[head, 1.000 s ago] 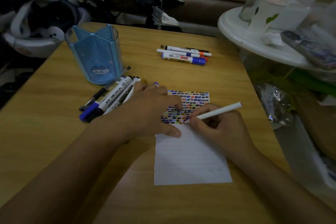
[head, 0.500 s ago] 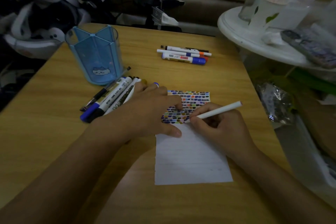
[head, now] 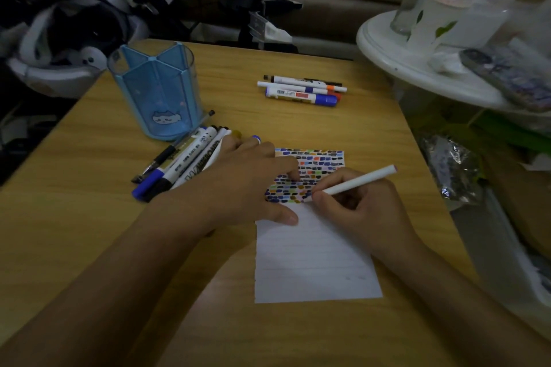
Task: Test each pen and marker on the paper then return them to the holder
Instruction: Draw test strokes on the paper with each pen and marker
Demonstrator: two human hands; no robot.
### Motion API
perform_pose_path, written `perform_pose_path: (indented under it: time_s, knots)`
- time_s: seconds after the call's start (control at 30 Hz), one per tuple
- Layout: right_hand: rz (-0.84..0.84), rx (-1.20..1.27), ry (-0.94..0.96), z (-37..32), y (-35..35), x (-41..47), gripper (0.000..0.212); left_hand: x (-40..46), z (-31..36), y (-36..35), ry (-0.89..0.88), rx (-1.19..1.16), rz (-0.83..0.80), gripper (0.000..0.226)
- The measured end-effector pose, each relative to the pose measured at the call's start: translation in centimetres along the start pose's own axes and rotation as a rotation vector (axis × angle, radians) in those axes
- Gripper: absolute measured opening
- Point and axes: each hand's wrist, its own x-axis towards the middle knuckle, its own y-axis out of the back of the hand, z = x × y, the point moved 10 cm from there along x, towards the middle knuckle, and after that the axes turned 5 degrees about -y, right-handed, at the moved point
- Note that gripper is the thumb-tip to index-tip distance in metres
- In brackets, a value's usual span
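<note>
White pen (head: 354, 182) pinched in right hand (head: 360, 211) fingers, left hand (head: 247, 185) flat (pressing paper (head: 313, 262)) — tip on marks.

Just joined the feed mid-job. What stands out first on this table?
The white paper at centre, its top covered in rows of coloured test marks. The right hand grips a white pen with its tip at those marks, while the left hand rests flat on the sheet. The blue holder stands far left with no pens in it; markers lie in two piles nearby.

White paper (head: 313, 262) bears multicoloured dabs; blue holder (head: 155, 92) shows a white cat.
</note>
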Motion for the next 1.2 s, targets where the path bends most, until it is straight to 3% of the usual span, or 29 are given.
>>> perform_pose_path:
  time_s: [1.2]
  knots:
    - [0.021,0.008,-0.022,0.17,0.21,0.03,0.014,0.04,0.20,0.18,-0.005,0.018,-0.003,0.065]
